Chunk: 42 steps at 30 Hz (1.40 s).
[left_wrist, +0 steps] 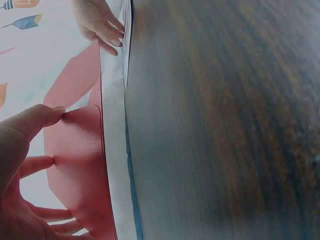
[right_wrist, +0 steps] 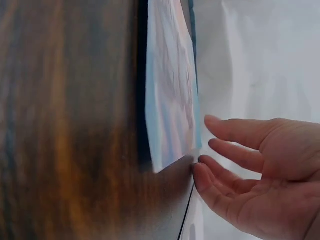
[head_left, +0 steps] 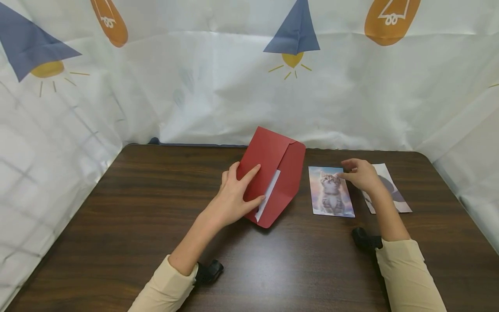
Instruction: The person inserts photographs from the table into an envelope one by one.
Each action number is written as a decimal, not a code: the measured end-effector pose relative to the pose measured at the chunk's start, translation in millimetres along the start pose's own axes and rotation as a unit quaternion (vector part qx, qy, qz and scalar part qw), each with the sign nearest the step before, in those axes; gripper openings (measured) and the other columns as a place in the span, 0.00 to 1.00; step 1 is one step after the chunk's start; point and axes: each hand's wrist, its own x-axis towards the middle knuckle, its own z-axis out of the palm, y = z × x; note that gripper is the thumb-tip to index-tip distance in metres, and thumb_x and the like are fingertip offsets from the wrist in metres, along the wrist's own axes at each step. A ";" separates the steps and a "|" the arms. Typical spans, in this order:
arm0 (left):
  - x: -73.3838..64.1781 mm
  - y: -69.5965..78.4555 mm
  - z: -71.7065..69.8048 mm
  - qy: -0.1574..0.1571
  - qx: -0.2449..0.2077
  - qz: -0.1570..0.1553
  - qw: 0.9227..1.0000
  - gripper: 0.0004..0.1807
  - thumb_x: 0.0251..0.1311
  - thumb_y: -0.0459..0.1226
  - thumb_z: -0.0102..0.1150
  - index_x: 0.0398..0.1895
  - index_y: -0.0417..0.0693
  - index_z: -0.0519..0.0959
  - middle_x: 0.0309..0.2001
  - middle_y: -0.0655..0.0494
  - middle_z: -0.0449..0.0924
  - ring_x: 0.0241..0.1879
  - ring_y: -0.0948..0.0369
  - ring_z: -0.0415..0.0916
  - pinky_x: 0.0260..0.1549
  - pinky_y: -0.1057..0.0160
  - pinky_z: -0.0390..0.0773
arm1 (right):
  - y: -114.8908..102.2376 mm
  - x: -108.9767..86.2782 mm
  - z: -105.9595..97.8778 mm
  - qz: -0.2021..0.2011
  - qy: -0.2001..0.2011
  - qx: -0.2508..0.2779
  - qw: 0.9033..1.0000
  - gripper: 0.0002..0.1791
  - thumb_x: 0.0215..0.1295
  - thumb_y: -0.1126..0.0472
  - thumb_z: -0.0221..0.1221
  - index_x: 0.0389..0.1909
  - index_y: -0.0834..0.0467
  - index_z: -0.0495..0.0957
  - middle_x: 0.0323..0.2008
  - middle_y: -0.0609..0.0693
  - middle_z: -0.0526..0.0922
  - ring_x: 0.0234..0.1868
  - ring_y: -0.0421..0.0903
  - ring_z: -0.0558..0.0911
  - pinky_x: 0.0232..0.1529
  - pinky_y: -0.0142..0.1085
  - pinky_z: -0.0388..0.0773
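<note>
A red envelope (head_left: 269, 149) tilts up at the middle back, its flap to the right and a white sheet (head_left: 270, 193) showing in its opening. My left hand (head_left: 233, 197) holds it, thumb at the pocket's edge and the other fingers spread over its face and left side. A card with a kitten picture (head_left: 330, 197) lies to the right. Above that card's far right corner hovers my right hand (head_left: 362, 173), thumb and fingers apart; in the right wrist view its fingertips (right_wrist: 201, 172) are close to the card's corner.
Partly behind the right hand lies another card (head_left: 393, 190) with a grey and white picture. The dark wooden table (head_left: 117, 229) ends at a white curtain (head_left: 234, 95) with printed lamps. A black wrist strap (head_left: 208, 272) sits at each cuff.
</note>
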 end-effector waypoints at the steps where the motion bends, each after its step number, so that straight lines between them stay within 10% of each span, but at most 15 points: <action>1: 0.0 -0.1 0.1 -0.001 -0.001 0.000 1.000 0.44 0.65 0.45 0.72 0.82 0.52 0.63 0.79 0.33 0.49 0.73 0.37 0.54 0.56 0.41 0.82 | 0.8 0.4 0.2 0.000 -0.001 -0.002 1.000 0.30 0.76 0.62 0.59 0.70 0.76 0.67 0.66 0.79 0.70 0.68 0.77 0.69 0.63 0.67 0.72; 42: -0.5 1.1 -0.9 0.005 0.002 0.001 1.000 0.45 0.64 0.45 0.73 0.82 0.52 0.64 0.80 0.34 0.48 0.74 0.36 0.53 0.56 0.42 0.83 | 0.6 -0.1 1.3 -0.040 0.054 0.003 0.998 0.18 0.74 0.68 0.63 0.59 0.72 0.77 0.50 0.72 0.80 0.53 0.71 0.82 0.45 0.52 0.82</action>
